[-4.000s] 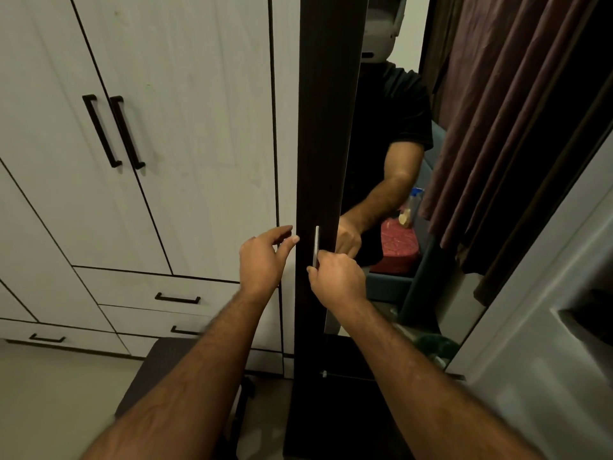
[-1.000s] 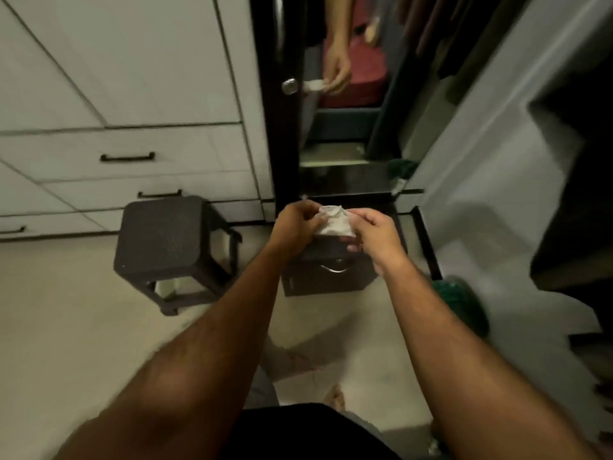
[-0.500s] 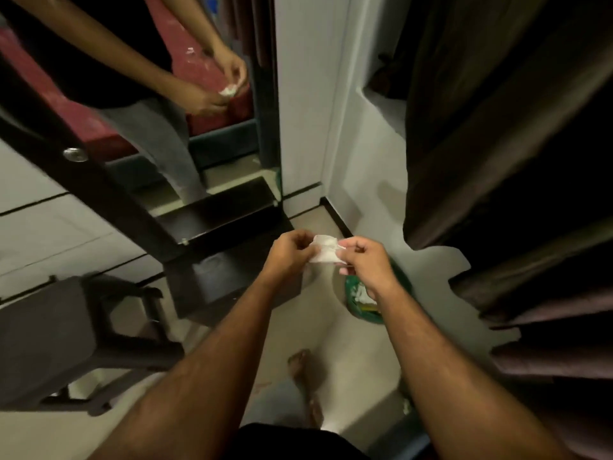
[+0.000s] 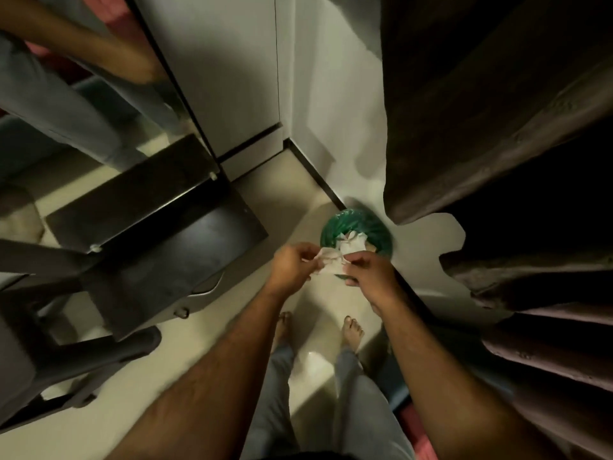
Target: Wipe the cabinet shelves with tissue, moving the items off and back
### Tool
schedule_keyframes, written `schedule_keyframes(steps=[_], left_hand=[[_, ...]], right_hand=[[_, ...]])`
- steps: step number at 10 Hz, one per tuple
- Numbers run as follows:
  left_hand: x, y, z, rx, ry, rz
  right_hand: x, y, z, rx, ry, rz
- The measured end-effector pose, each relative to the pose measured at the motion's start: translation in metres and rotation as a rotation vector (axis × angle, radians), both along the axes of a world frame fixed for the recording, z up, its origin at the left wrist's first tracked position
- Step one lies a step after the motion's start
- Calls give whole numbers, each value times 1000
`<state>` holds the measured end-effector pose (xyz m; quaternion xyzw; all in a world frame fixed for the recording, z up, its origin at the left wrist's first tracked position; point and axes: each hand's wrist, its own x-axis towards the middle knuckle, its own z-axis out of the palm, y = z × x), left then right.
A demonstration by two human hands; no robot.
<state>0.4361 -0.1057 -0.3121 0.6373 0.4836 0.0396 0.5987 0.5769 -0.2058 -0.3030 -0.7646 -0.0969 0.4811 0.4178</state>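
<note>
Honestly the main risk I see is the tissue (image 4: 331, 260) missing the bin. Both hands are up over the floor, pinching the same crumpled wad between them: the left hand (image 4: 292, 264) has its fingertips curled onto the left edge, and the right hand (image 4: 370, 269) has thumb and fingers closed on the right edge. The green-lined bin (image 4: 356, 235) sits on the floor tucked into the corner by the wall, just beyond the hands, with some white crumpled paper already in it. From this angle the wad looks like it hangs over the near rim rather than the middle, so if it's let go now my guess is it could land on the rim or on the floor by the bare feet (image 4: 353, 328). It's also light, so it would drift. Another thing: if the two hands pull apart, thin tissue like that probably tears and sheds bits. The dark curtain (image 4: 497, 111) hangs right next to the bin and could catch a loose toss. Also, the dark stool (image 4: 83, 343) and the dark cabinet base (image 4: 159, 240) are close on the left, so stepping back without looking seems like an easy way to bump a shin. Can't see any shelves from here, so I can't tell how much wiping is left.
</note>
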Motion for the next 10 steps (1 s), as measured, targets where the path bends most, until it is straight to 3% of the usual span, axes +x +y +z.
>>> schedule_keyframes(steps=[3, 5, 8, 10], left_hand=[[66, -7, -95, 37, 73, -29], [108, -3, -194, 120, 182, -147], [154, -2, -325, 88, 251, -218], [157, -7, -334, 123, 265, -283]], right_hand=[[68, -9, -100, -28, -134, 82], [101, -8, -207, -83, -81, 46], [142, 0, -357, -174, -117, 10], [153, -1, -407, -233, -264, 135]])
